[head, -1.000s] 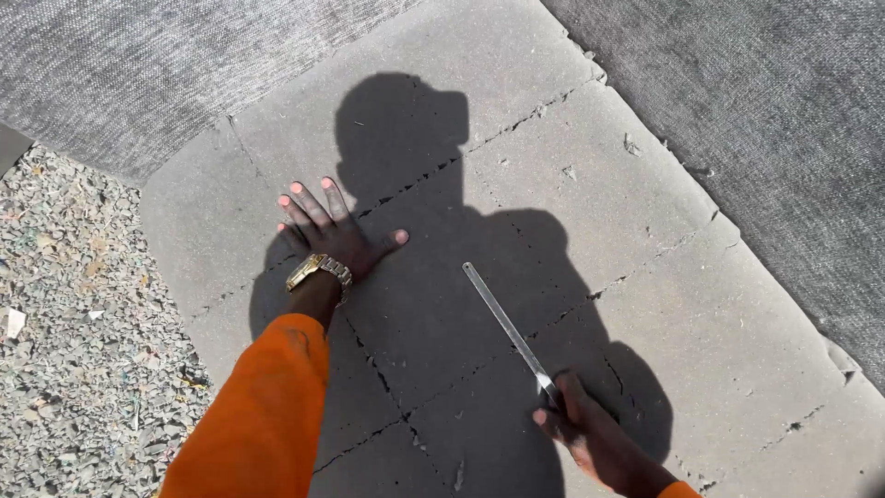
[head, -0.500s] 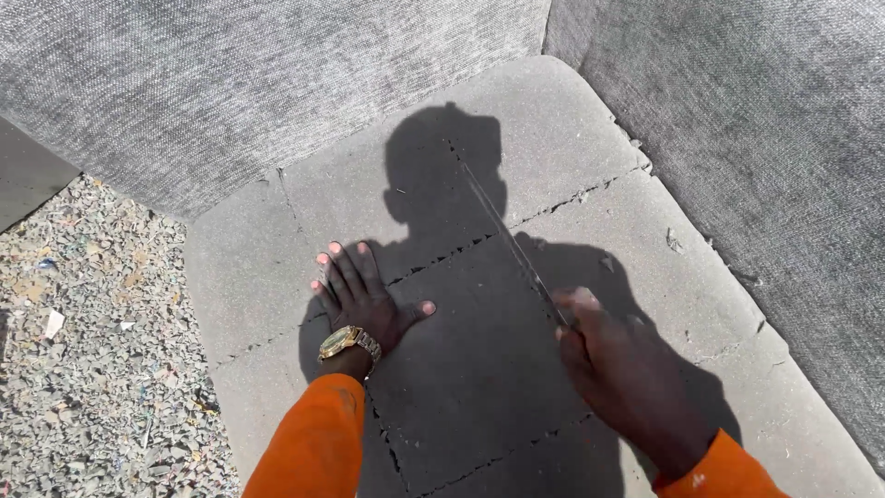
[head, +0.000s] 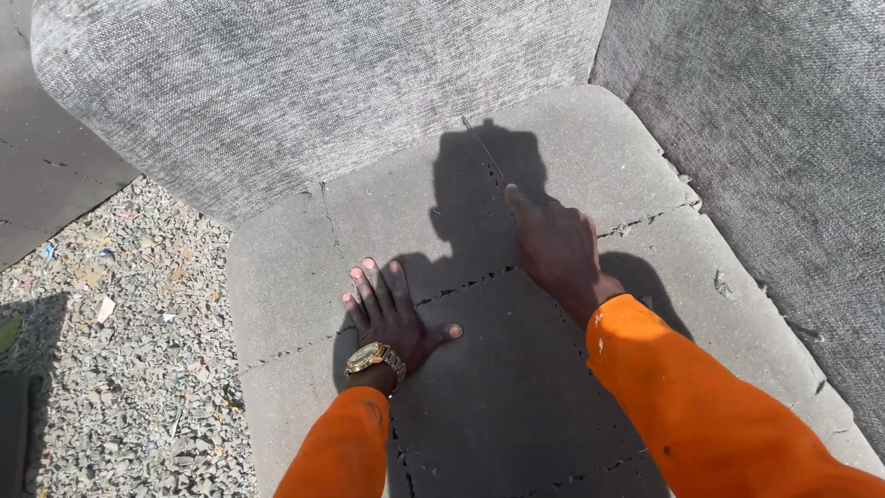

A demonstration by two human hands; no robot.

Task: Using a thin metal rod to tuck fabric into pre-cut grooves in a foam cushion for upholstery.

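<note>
orange sleeves [head: 701, 397] — gold watch [head: 373, 360] on the left wrist; grey woven sofa fabric [head: 304, 83]; pale grey cracked foam [head: 590, 138]; grey gravel [head: 111, 350] flecked with scraps.

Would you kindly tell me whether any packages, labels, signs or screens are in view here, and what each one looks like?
No packages, labels, signs or screens are in view.
Nearest to one: a gold wristwatch on the left hand, its face too small to make out.
Small pale scraps lie on the gravel at the left; none can be told as a label.
</note>
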